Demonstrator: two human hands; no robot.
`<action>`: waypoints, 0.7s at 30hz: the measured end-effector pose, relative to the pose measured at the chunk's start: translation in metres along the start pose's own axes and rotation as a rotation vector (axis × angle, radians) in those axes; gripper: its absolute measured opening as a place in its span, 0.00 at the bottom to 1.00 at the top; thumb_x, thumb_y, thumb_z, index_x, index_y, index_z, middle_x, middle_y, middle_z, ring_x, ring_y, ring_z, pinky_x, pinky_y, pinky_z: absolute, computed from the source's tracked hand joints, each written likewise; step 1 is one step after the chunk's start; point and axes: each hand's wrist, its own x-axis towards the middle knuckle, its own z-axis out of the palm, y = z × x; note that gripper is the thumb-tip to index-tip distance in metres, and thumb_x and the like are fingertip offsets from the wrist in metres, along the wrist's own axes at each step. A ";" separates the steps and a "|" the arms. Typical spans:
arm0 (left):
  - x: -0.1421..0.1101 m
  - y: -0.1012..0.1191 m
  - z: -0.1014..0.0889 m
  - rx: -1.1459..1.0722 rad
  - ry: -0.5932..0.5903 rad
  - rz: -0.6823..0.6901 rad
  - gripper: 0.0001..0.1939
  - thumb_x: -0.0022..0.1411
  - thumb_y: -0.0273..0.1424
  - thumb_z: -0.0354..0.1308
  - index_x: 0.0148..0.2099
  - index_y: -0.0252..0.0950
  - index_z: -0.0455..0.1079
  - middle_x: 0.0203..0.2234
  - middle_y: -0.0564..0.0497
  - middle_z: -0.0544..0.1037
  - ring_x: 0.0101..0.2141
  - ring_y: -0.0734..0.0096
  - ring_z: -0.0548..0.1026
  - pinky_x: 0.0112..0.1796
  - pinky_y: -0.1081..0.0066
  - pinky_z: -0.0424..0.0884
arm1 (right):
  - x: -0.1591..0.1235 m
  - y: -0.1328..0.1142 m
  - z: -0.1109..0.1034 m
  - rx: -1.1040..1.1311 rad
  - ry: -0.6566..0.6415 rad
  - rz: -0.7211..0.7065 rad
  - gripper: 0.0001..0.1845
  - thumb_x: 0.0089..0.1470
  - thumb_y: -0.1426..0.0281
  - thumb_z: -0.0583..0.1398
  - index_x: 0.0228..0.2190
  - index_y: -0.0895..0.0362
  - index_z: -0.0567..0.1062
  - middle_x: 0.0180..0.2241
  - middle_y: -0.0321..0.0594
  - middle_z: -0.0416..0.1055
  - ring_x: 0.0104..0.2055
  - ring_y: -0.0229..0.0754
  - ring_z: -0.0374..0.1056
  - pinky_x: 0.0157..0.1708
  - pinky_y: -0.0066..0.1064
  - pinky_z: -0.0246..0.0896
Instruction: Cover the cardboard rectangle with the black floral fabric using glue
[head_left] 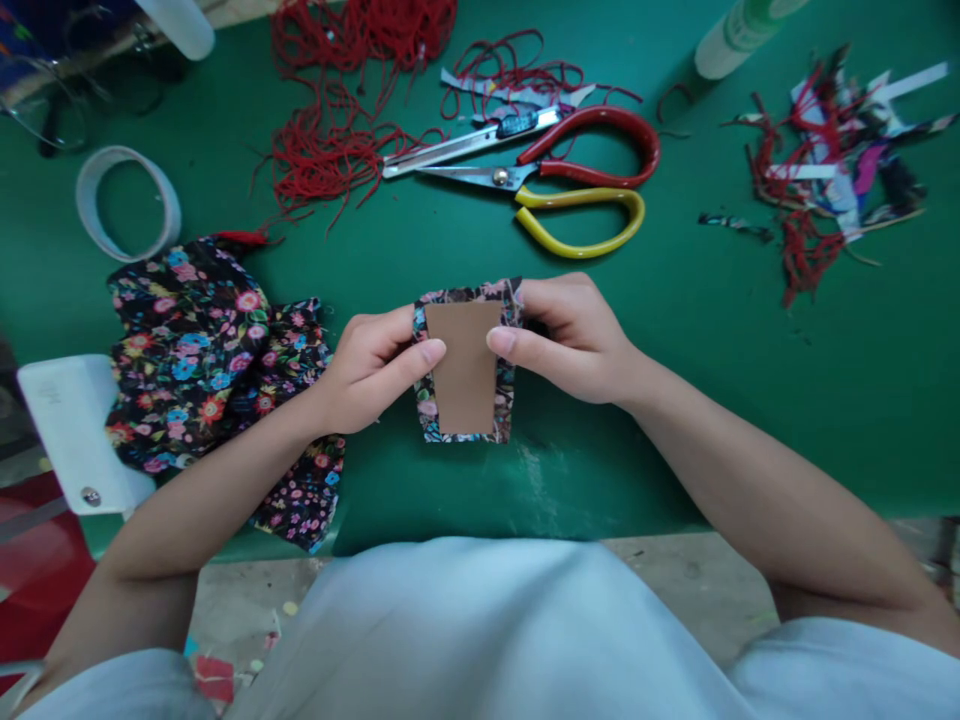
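Note:
Between my hands is a brown card piece (466, 385), wider at the top than at the bottom, lying on a cut of dark floral fabric (427, 408) that shows as a border around it. My left hand (375, 365) pinches the left edge, its thumb on the card and the fingers behind. On the opposite side my right hand (574, 335) grips the upper right edge, thumb tip on the card. The fingers under the fabric are partly hidden. A larger floral cloth (195, 360) lies crumpled beside my left forearm.
Beyond my hands lie scissors (577, 175), a box cutter (465, 145) and tangled red cord (322, 150). Fabric and cord scraps (840, 170) are at right, near a bottle (739, 40). At left are a tape roll (127, 205) and a white flat device (79, 430) at the green table's edge.

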 end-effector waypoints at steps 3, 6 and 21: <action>0.000 0.000 0.000 0.016 -0.006 0.027 0.15 0.71 0.40 0.51 0.42 0.38 0.75 0.26 0.53 0.76 0.24 0.74 0.70 0.26 0.74 0.66 | 0.000 0.000 0.000 -0.025 0.016 -0.003 0.23 0.66 0.58 0.56 0.23 0.59 0.67 0.21 0.30 0.59 0.23 0.29 0.53 0.24 0.25 0.47; 0.000 -0.001 0.001 0.050 0.023 0.069 0.13 0.71 0.38 0.52 0.41 0.38 0.74 0.24 0.54 0.74 0.23 0.75 0.69 0.26 0.74 0.65 | 0.000 0.001 0.000 -0.026 0.019 0.002 0.23 0.66 0.60 0.56 0.21 0.58 0.65 0.20 0.30 0.58 0.23 0.30 0.53 0.25 0.26 0.46; 0.001 -0.010 0.011 -0.035 0.383 -0.003 0.08 0.66 0.39 0.62 0.41 0.40 0.73 0.30 0.55 0.74 0.30 0.78 0.73 0.30 0.78 0.71 | 0.000 0.001 0.002 -0.194 -0.069 -0.056 0.20 0.65 0.58 0.56 0.25 0.58 0.68 0.21 0.32 0.62 0.25 0.32 0.58 0.26 0.26 0.49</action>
